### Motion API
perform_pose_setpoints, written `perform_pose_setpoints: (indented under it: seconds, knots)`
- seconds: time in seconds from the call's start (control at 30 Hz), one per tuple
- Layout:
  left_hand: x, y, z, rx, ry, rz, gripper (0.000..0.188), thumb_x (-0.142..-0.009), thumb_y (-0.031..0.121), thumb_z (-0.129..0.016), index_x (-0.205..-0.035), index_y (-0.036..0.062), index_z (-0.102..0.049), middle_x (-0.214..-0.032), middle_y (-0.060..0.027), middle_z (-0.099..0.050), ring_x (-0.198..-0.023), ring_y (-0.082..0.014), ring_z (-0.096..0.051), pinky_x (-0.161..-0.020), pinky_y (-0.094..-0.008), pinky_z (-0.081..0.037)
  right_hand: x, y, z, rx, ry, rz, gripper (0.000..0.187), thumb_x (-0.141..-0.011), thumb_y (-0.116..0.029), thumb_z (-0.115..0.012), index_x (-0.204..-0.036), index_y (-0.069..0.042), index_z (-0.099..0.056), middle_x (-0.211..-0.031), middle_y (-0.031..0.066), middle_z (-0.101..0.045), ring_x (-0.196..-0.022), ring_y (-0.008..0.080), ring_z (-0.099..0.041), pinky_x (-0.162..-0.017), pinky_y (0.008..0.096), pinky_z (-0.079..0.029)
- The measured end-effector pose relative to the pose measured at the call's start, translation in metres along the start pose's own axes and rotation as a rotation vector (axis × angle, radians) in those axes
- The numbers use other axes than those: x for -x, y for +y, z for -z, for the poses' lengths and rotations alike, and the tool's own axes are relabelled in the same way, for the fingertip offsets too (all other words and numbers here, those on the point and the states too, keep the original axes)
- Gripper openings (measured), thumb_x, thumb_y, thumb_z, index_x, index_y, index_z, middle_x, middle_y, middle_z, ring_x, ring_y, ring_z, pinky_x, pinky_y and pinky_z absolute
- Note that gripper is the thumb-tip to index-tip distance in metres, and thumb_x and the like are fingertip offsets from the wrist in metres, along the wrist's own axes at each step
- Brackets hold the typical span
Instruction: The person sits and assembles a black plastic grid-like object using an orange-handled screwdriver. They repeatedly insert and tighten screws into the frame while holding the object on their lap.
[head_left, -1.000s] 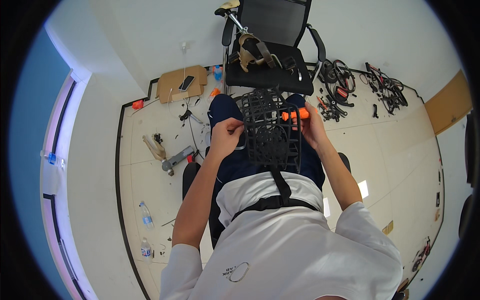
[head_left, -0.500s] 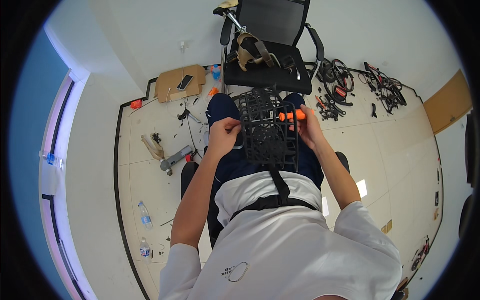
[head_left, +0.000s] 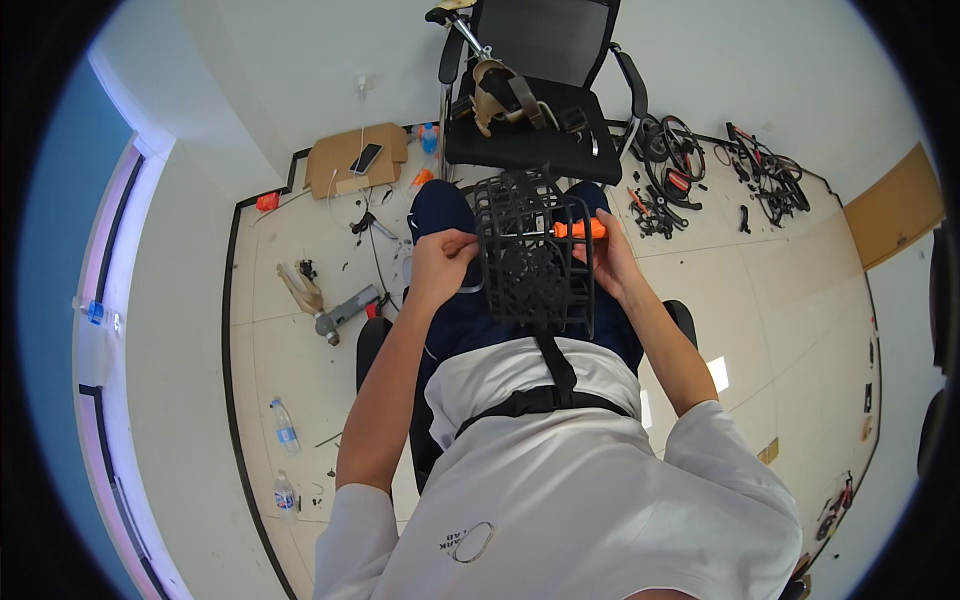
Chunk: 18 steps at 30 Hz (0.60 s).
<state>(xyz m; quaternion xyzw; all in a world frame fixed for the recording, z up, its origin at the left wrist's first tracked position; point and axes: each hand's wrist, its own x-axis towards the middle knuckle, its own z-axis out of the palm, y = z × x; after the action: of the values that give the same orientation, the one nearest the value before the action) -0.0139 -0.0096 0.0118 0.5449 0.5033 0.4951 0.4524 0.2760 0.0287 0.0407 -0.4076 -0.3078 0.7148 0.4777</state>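
Observation:
A black plastic lattice basket [head_left: 530, 275] rests on my lap between my two hands. My right hand [head_left: 613, 262] is closed on the orange handle of a screwdriver [head_left: 580, 230] at the basket's right side. The screwdriver's shaft points left, through the basket's openings, and its tip is hard to make out. At the basket's left wall, my left hand [head_left: 443, 262] is pinched, thumb and fingers together. Whatever sits between those fingertips is too small to see.
Ahead stands a black office chair [head_left: 530, 125] bearing a prosthetic leg [head_left: 497, 95]. Cardboard [head_left: 345, 160] with a phone [head_left: 366, 158] lies left of it. Black and red parts [head_left: 672, 165] cover the floor at right. Plastic bottles [head_left: 284, 425] and a grey-and-beige jointed part [head_left: 340, 312] lie at left.
The right hand's fingers have shifted on the screwdriver handle, and less of its right end shows. The left hand stays at the basket's left wall. The whole view has shifted slightly.

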Motion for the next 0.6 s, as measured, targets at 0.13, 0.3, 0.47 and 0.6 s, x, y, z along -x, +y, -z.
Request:
perform_pose_setpoints:
  seconds: [0.13,0.3,0.47,0.6]
  knots:
    - [0.001,-0.001,0.000,0.014,0.011,-0.002,0.013,-0.087,-0.003,-0.063,-0.098,-0.0059,-0.070,-0.092,-0.0135,-0.074,-0.084,-0.0162,-0.071,-0.077,-0.0253,-0.053,0.009,-0.012,-0.008,0.060,-0.052,0.080,0.026,-0.098,-0.029,-0.050,-0.099,-0.003,-0.055,-0.088,0.0139,-0.068,-0.074,0.0207,-0.070,-0.072,0.0318,-0.060]
    - [-0.001,-0.006,-0.001,0.045,0.022,0.013,0.013,-0.088,-0.002,-0.064,-0.099,-0.0062,-0.070,-0.092,-0.0131,-0.074,-0.083,-0.0158,-0.070,-0.076,-0.0254,-0.054,0.001,-0.020,0.010,0.182,-0.129,0.121,0.017,-0.098,-0.022,-0.049,-0.098,-0.005,-0.049,-0.092,0.0193,-0.068,-0.071,0.0227,-0.070,-0.070,0.0328,-0.060]
    - [-0.001,-0.003,-0.002,0.113,0.053,0.095,0.014,-0.090,0.000,-0.063,-0.101,-0.0068,-0.069,-0.091,-0.0119,-0.073,-0.080,-0.0150,-0.069,-0.073,-0.0254,-0.055,0.002,-0.024,0.005,0.276,-0.155,0.135,0.014,-0.098,-0.018,-0.048,-0.096,-0.004,-0.046,-0.088,0.0223,-0.067,-0.065,0.0211,-0.067,-0.065,0.0328,-0.059]
    - [0.001,0.006,-0.003,0.100,0.051,0.136,0.016,-0.091,0.001,-0.062,-0.103,-0.0065,-0.069,-0.091,-0.0115,-0.073,-0.078,-0.0147,-0.069,-0.073,-0.0254,-0.055,0.002,-0.030,0.004,0.400,-0.195,0.179,0.012,-0.099,-0.018,-0.048,-0.093,-0.008,-0.047,-0.086,0.0110,-0.065,-0.067,0.0154,-0.065,-0.061,0.0279,-0.057]
